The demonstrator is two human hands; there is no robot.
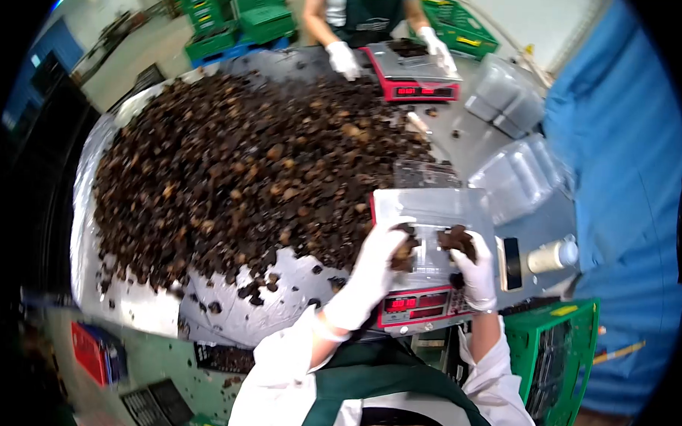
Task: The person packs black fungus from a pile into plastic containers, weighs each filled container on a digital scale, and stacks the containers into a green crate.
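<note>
My left hand (379,263), in a white glove, has its fingers wrapped round dark brown pieces at the left side of a clear plastic tray (428,255). Over the tray's right side, my right hand (476,272), also gloved, holds more dark brown pieces (457,239). Under the tray is a red scale (416,306) with a lit display facing me; its smallest digits are too blurred to read. To the left a large heap of dark brown pieces (237,172) spreads over the metal table (277,320).
Across the table a gloved co-worker (363,15) handles a clear container on another red scale (420,90). Stacked clear trays (515,178), a phone (511,264) and a white bottle (553,255) lie at the right. A green crate (569,356) stands below, beside a blue curtain (619,208).
</note>
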